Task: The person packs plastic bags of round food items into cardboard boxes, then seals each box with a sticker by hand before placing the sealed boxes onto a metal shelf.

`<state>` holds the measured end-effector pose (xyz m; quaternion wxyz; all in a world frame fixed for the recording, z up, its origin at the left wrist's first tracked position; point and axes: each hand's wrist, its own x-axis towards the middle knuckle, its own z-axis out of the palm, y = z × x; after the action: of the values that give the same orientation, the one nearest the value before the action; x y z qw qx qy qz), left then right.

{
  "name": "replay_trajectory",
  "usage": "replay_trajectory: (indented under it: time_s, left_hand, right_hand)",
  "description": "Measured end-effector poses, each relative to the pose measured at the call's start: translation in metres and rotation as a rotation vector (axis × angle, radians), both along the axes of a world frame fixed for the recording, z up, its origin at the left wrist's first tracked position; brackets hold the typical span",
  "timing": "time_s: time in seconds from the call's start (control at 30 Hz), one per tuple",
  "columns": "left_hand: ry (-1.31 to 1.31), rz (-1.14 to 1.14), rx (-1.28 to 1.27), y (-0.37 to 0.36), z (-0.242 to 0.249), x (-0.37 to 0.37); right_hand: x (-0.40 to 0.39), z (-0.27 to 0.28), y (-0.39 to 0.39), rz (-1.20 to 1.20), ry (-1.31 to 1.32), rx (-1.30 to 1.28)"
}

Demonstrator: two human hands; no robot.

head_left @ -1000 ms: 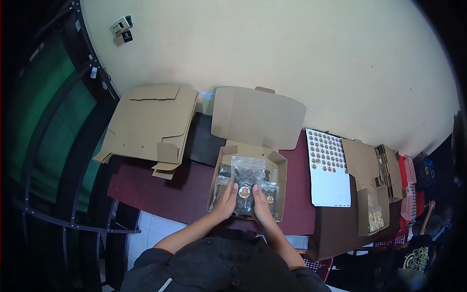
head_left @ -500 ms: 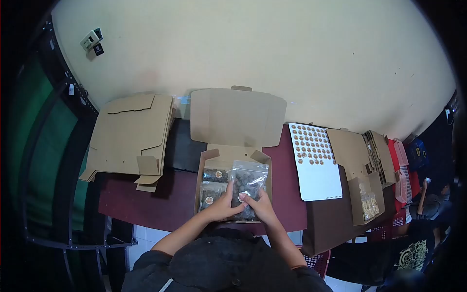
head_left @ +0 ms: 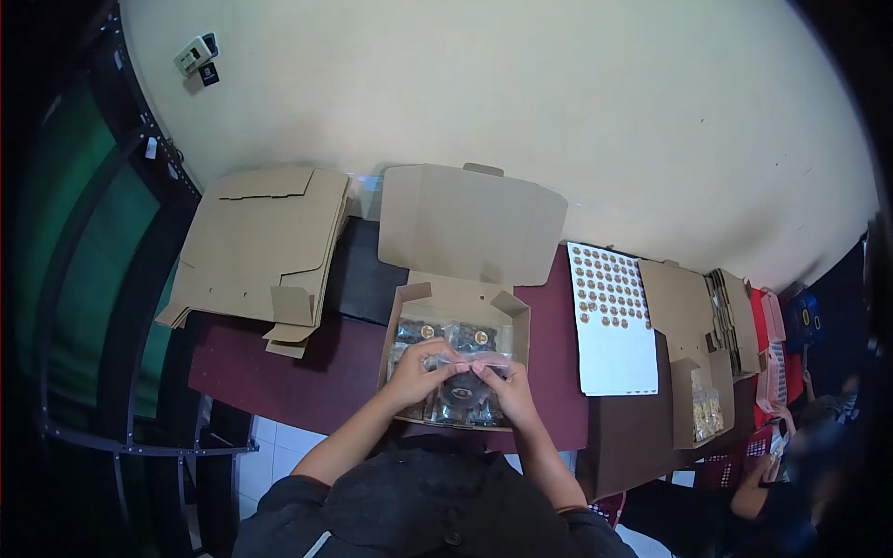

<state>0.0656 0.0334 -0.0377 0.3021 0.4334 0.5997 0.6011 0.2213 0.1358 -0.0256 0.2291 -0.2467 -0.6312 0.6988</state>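
Observation:
My left hand and my right hand meet over an open cardboard box. Between them, both thumbs and fingers pinch the top edge of a clear zip bag with dark contents and a round sticker. The bag is at the front right of the box, partly hidden by my fingers. Behind it lie more clear bags of dark pieces, among them a stickered bag at the back right and another bag at the back left. The box's lid stands raised against the wall.
Flattened cardboard boxes are stacked to the left. On the right lie a sheet of round stickers, more folded cardboard and a small open box with bags of pale pieces. Another person is at the far right.
The bag has gone from lying tilted over the box to sitting lower in its front right. My hands have shifted from its front to its top edge. The view has turned slightly.

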Motion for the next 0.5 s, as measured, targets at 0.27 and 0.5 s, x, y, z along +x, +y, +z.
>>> replay_trajectory:
  time_s: [0.27,0.5]
  left_hand:
    - [0.148,-0.439,-0.182,-0.017,0.026,-0.028]
    - [0.168,-0.125,0.054,-0.005,0.012,0.005]
  right_hand:
    - [0.022,0.023,0.031,0.380,-0.256,0.074]
    - [0.004,0.025,0.008,-0.074,-0.019,0.474]
